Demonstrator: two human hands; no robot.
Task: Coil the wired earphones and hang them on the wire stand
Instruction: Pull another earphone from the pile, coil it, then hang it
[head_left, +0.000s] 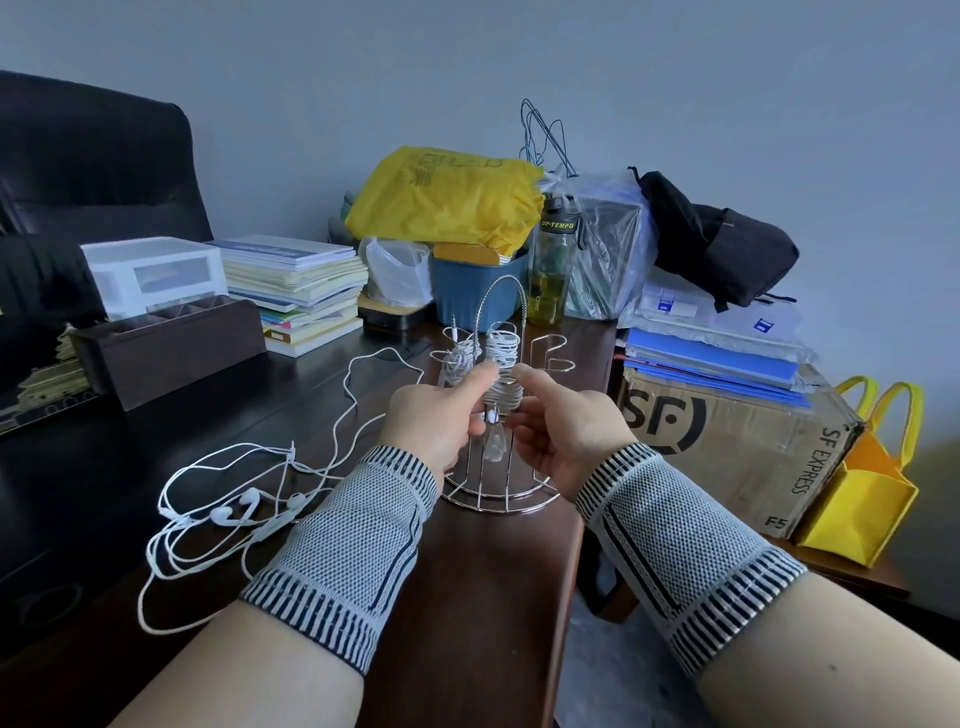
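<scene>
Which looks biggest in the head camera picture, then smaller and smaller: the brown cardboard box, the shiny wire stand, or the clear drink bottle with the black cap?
1. Brown cardboard box, biggest.
2. Shiny wire stand.
3. Clear drink bottle with the black cap, smallest, though it stands farther from the camera, so its true size is unsure.

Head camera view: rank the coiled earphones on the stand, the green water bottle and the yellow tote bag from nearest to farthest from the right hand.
From the right hand:
1. Coiled earphones, just left of its fingertips, on the wire stand.
2. Green water bottle, behind the stand, farther back on the desk.
3. Yellow tote bag, far right, beside the cardboard box.
</scene>
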